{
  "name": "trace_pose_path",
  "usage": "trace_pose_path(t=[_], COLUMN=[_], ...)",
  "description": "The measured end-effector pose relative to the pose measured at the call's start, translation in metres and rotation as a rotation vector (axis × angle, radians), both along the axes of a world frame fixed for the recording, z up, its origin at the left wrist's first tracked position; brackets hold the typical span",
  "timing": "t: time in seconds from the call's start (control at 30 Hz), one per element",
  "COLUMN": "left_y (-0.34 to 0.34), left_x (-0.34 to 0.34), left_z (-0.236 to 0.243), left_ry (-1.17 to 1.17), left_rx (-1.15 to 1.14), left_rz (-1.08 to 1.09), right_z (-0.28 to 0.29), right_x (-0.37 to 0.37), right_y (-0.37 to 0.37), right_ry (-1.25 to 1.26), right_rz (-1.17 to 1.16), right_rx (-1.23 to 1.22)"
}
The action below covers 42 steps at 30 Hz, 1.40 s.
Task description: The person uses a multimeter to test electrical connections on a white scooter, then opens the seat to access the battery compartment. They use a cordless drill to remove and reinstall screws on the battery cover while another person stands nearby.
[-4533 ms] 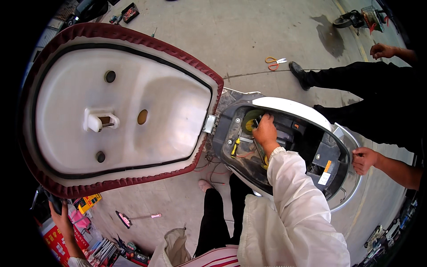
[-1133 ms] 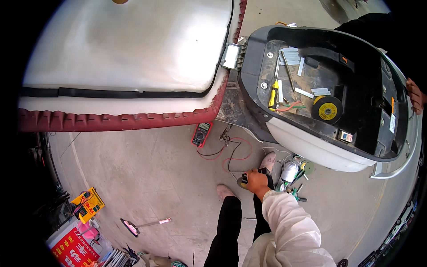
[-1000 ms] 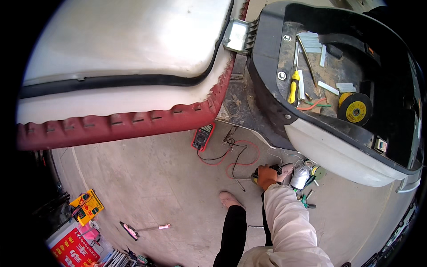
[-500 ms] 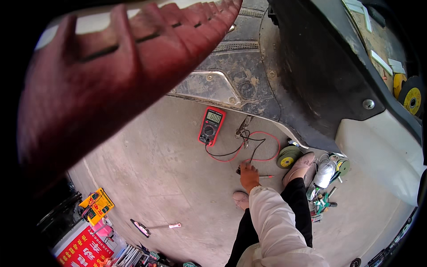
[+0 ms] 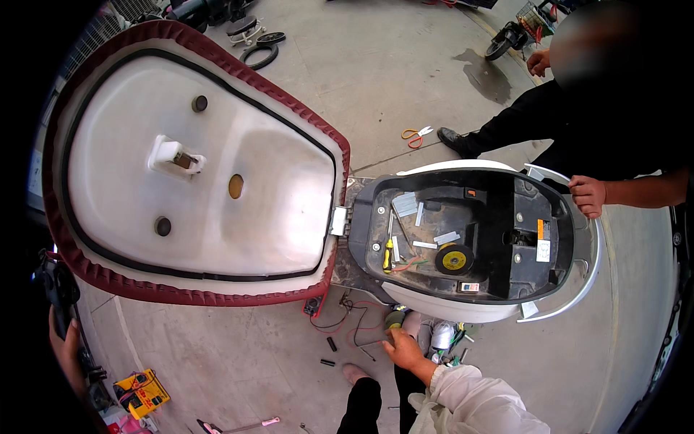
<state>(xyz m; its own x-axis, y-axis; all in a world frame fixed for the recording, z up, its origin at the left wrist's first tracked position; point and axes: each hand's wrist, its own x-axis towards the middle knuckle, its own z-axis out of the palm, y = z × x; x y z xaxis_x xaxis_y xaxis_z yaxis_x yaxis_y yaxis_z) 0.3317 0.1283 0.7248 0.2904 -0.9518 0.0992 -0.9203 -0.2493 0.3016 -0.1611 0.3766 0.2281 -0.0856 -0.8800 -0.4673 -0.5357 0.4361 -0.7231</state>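
My left hand, at the left edge, is closed on what looks like a black handlebar, partly in shadow. My right hand has its fingers apart and holds nothing visible, just below stacked grinding discs. Two small black cylinders lie nearby beside test leads from a red multimeter, mostly hidden under the raised maroon seat. The scooter's open storage bin holds a yellow screwdriver, metal strips and a yellow-black disc.
A person in black stands at right, one hand on the rear rail. Orange-handled scissors, tires, a yellow charger, a white spool with assorted tools and a pink-handled tool lie on the floor.
The view has swung up, showing the whole seat and bin. My right hand no longer grips the black object; two black cylinders now lie left of it. My left hand has come into view.
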Motion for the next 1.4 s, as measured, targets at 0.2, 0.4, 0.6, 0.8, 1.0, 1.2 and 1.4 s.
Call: trace_pose_path(t=[0.2, 0.4, 0.6, 0.8, 1.0, 1.2, 1.4], left_y=[-0.017, -0.023, -0.003, -0.024, -0.003, -0.002, 0.012], left_x=[-0.001, -0.001, 0.039, -0.015, -0.026, -0.056, -0.056], left_z=[0.003, -0.001, -0.011, -0.015, 0.019, 0.019, 0.025], left_ry=[-0.006, 0.02, 0.145, 0.048, -0.055, -0.091, -0.129], left_rx=[-0.014, 0.003, -0.145, -0.076, -0.141, -0.056, -0.045], left_rz=[-0.033, -0.044, -0.04, -0.041, 0.067, 0.022, 0.062], right_z=[0.096, 0.148, 0.173, 0.323, 0.406, 0.4, 0.393], right_x=[-0.041, -0.034, 0.013, 0.084, 0.192, 0.221, 0.246], right_y=[-0.056, -0.064, -0.086, -0.185, -0.255, -0.275, -0.281], right_ry=[-0.021, -0.052, -0.132, -0.193, 0.026, 0.217, 0.198], right_rz=[-0.066, 0.02, 0.125, 0.092, 0.137, 0.057, 0.001], right_rx=[-0.076, -0.047, -0.166, -0.482, -0.795, -0.643, -0.607])
